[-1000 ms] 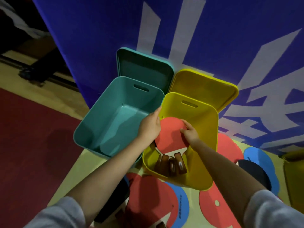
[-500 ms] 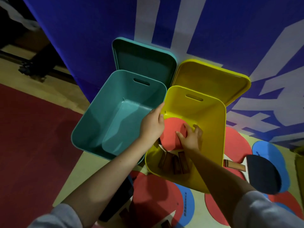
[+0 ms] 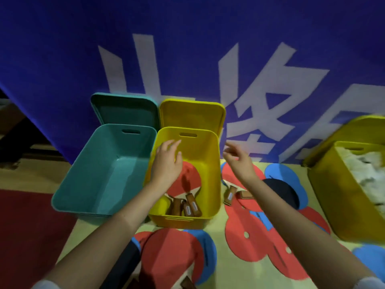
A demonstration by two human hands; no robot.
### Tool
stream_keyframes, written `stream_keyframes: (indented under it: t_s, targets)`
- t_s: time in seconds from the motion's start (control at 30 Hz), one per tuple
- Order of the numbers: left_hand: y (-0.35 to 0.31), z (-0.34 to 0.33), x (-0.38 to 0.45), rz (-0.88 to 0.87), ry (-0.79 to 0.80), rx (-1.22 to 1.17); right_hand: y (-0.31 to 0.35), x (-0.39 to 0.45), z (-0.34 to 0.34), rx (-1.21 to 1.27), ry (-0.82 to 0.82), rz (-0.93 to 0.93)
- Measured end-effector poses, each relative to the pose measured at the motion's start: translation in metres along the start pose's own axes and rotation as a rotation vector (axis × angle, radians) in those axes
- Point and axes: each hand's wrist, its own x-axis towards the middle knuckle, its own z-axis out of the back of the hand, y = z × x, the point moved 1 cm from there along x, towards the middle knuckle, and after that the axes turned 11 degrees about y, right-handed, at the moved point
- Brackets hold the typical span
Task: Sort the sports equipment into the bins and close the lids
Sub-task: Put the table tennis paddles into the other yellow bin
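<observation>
Surroundings. Blue banner [image 3: 62, 49] with large white characters, hanging upright at 12 o'clock behind the bins. Red mat [image 3: 25, 236] on the floor at 8 o'clock. A second, darker yellow bin [image 3: 333, 195] at 3 o'clock, holding something pale and blurred; contents cannot be told.

Bins. Teal bin [image 3: 100, 174], smooth moulded plastic, rounded corners, slot handle in the far wall, open. Its teal lid [image 3: 125, 109] leans against the banner behind it. Yellow bin [image 3: 210, 163], same shape, just beside the teal one on its 3 o'clock side, open; yellow lid [image 3: 191, 113] propped upright behind it.

Contents of the yellow bin. Red paddles [image 3: 191, 178], flat round blades, brown wooden handles [image 3: 193, 207] bunched at the near wall. Long axes run roughly 12 to 6 o'clock, handles at 6.

Loose on the floor. More paddles, red, blue and dark-faced, overlapping at 5 and 6 o'clock of the yellow bin: a red paddle [image 3: 250, 236], a dark paddle [image 3: 285, 192], a blue paddle [image 3: 287, 174]. Two handles [image 3: 229, 195] lie just outside the bin's right wall.

Hands. Left hand [image 3: 166, 163] over the yellow bin's left part, fingers loose and slightly spread, holding nothing. Right hand [image 3: 239, 161] beyond the bin's right wall above the loose paddles, blurred, fingers lightly curled and apart, gripping nothing. Grey sleeves at both lower corners.
</observation>
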Motion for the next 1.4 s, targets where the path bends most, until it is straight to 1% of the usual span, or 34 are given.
stream_keyframes:
  t_s: [0.1, 0.27, 0.37, 0.43, 0.5, 0.63, 0.7, 0.77, 0.83, 0.97, 1.07, 1.17, 1.23, 1.27, 1.33, 1.4]
  targets:
    - [-0.049, -0.024, -0.01, -0.138, 0.053, -0.087, -0.041, -0.034, 0.056, 0.006, -0.137, -0.167]
    - [-0.124, -0.091, -0.021, -0.251, 0.204, -0.186, -0.133, -0.102, 0.116, -0.079, -0.218, -0.446]
    - [-0.15, -0.144, -0.021, -0.2, 0.344, -0.164, -0.187, -0.142, 0.137, -0.079, -0.215, -0.6]
    - [-0.155, -0.181, -0.015, -0.108, 0.465, -0.117, -0.204, -0.16, 0.143, -0.063, -0.221, -0.646]
    - [-0.149, -0.211, -0.004, 0.011, 0.526, -0.063, -0.214, -0.165, 0.144, -0.025, -0.195, -0.665]
    - [-0.12, -0.243, 0.016, 0.315, 0.521, 0.041, -0.225, -0.147, 0.145, 0.01, -0.141, -0.632]
    - [-0.103, -0.251, 0.025, 0.428, 0.523, 0.064, -0.226, -0.131, 0.15, 0.002, -0.111, -0.613]
    - [-0.086, -0.259, 0.036, 0.476, 0.522, 0.095, -0.228, -0.115, 0.154, -0.027, -0.091, -0.61]
    - [-0.073, -0.267, 0.049, 0.486, 0.531, 0.122, -0.235, -0.1, 0.156, -0.064, -0.097, -0.635]
    - [-0.062, -0.276, 0.077, 0.521, 0.516, 0.157, -0.261, -0.075, 0.152, -0.133, -0.019, -0.819]
    - [-0.054, -0.287, 0.098, 0.558, 0.51, 0.132, -0.278, -0.061, 0.146, -0.193, 0.024, -0.874]
    - [-0.053, -0.3, 0.109, 0.619, 0.503, 0.11, -0.292, -0.047, 0.141, -0.112, -0.042, -0.918]
    - [-0.057, -0.305, 0.11, 0.686, 0.427, 0.131, -0.291, -0.045, 0.138, -0.057, -0.133, -0.941]
    - [-0.057, -0.306, 0.11, 0.694, 0.392, 0.145, -0.286, -0.046, 0.137, -0.044, -0.184, -0.933]
    - [-0.059, -0.303, 0.112, 0.668, 0.343, 0.163, -0.277, -0.051, 0.138, -0.007, -0.282, -0.879]
    - [-0.057, -0.296, 0.115, 0.636, 0.315, 0.124, -0.269, -0.058, 0.141, 0.061, -0.341, -0.767]
